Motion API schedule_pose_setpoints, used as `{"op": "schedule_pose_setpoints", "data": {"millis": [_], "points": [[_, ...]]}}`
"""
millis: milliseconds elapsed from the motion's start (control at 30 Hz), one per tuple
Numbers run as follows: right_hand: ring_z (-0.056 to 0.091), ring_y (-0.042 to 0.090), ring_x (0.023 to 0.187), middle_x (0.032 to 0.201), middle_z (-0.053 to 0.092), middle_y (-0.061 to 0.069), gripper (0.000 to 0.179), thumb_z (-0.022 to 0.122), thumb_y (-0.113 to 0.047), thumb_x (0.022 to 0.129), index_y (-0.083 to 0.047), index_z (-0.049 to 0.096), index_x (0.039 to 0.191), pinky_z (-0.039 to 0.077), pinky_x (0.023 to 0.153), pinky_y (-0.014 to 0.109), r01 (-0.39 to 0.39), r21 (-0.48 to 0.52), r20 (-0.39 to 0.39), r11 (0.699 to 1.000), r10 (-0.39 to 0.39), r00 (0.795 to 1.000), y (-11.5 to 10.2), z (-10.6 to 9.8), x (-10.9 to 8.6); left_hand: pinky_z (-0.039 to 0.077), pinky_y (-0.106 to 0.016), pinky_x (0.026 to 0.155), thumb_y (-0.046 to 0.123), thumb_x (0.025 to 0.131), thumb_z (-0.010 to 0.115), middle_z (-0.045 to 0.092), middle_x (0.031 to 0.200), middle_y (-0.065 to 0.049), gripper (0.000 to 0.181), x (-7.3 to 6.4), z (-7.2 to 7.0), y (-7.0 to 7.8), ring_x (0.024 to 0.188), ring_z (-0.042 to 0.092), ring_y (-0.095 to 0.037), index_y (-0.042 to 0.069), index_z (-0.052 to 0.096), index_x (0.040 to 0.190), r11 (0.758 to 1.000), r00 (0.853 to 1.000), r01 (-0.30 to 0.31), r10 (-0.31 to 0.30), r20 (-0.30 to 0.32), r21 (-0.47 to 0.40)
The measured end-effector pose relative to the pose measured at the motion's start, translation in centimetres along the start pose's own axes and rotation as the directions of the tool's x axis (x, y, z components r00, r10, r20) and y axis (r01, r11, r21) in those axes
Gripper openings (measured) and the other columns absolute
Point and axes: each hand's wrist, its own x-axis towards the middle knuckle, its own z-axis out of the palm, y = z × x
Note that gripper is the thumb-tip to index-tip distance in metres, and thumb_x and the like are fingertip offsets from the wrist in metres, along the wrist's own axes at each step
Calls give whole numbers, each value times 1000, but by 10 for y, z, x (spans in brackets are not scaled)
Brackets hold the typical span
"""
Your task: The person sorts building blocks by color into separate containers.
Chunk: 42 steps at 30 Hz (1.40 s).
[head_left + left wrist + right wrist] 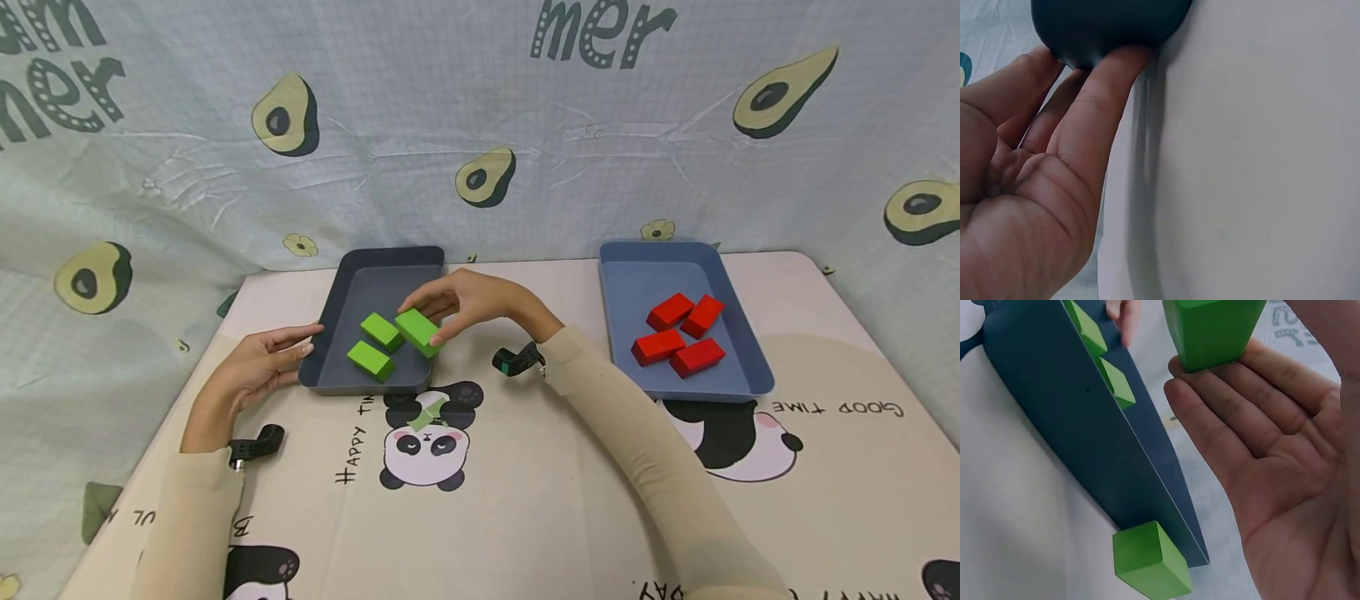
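Observation:
My right hand (480, 302) pinches a bright green block (417, 332) between thumb and fingertips, over the right side of the dark grey tray (397, 387). Two more green blocks lie inside it, a back one (382, 331) and a front one (371, 360). In the right wrist view another green block (1150, 559) sits outside the tray, beside its wall; in the head view it is hidden behind my right hand. At the tray's left side my left hand (258, 367) grips the rim, and the left wrist view shows fingers (1097, 100) against the outer wall.
A blue tray (618, 321) stands on the right with several red blocks (657, 347) in it. Both trays rest on a pale panda-print tablecloth (525, 500). Behind the table hangs an avocado-print curtain (405, 108). Each wrist wears a black device (517, 360).

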Motion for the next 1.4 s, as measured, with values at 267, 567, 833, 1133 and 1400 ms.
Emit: {"op": "schedule_pose_setpoints", "data": {"millis": [267,567,833,1133,1400], "points": [[63,18,123,140,60,15,62,83,-8,85,2,57,140,52,104,32,-19,-18,18,1000,19,1000,0,2,7,59,-26,86,18,99,68,37,153,-11,54,-1,0,1,106,69,-6,13,51,150,1000,1000,18,-18,-2,22],[63,18,123,140,60,15,61,84,-8,84,2,58,139,52,104,32,-18,-13,19,1000,18,1000,-1,-1,8,60,-25,85,18,99,68,38,153,-8,53,1,0,1,106,68,-5,14,53,150,1000,1000,10,-10,-1,22],[64,19,122,139,60,17,61,83,-7,84,3,58,139,52,104,32,-20,-13,39,1000,20,999,1,-1,11,59,-26,86,19,100,67,31,158,-13,55,1,0,1,107,67,-4,14,49,152,999,1000,17,-18,7,38],[64,18,121,138,62,16,59,83,-8,85,2,59,138,52,104,32,-26,-10,76,1000,26,997,4,0,18,59,-26,86,18,99,68,37,154,-9,48,0,1,1,108,66,-3,18,57,146,1000,1000,21,-21,10,4],[64,17,120,137,63,14,59,84,-11,84,1,61,137,51,104,30,-65,-14,88,998,66,994,5,3,22,60,-26,83,14,99,68,54,131,12,42,0,0,0,106,67,-4,21,64,139,999,1000,12,-11,23,-47]]}}
